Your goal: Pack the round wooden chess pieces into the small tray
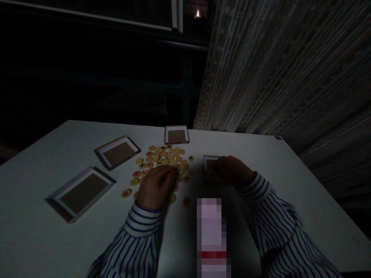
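Observation:
A loose pile of round wooden xiangqi pieces [164, 154] lies on the white table, some showing red or black marks. My left hand [155, 186] is over the near side of this pile, thumb and fingers drawn together; a small dark shape shows at the fingertips, too dim to make out. To the right, my right hand [230, 170] reaches over a small open box [210, 158]. Several pieces lie in the near part of that box. Shadow hides the right fingertips, so I cannot see whether they hold anything.
Two open box trays, one pale [101, 197] and one brown-rimmed [104, 158], lie on the left of the white table [290, 216]. Another tray [176, 143] lies behind the pile. A string curtain [246, 69] hangs beyond the table's right side. A pixelated patch covers the near middle.

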The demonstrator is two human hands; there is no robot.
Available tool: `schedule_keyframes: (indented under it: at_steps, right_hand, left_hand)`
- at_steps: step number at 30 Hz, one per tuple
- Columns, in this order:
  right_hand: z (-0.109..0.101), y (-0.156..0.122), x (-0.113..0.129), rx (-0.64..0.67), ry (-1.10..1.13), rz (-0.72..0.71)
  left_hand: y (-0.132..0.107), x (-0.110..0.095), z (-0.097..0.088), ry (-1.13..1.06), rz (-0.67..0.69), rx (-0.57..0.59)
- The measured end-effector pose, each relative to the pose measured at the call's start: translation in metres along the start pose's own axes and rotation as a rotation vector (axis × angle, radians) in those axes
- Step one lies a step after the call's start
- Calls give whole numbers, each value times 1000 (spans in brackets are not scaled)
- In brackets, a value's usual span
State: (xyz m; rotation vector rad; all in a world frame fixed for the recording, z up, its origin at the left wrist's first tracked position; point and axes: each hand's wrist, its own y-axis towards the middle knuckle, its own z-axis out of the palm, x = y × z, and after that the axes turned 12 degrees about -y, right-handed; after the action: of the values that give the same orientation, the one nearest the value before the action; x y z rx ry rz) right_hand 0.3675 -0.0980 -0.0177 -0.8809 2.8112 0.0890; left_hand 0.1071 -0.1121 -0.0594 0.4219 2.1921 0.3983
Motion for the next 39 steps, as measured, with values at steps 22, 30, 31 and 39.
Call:
schedule_keyframes:
  at_steps: [22,30,31,39]
  right_hand:
    - [19,30,47,63,-5,-132]
    - [24,29,41,-11,23,-122]
    - [24,28,40,-14,21,-118]
    - [13,27,38,-104,80,-28]
  left_hand:
    - [0,14,43,340,171,240]
    - [2,15,44,290,191,221]
    - [2,16,44,274,200,209]
    - [5,6,34,70,157,114]
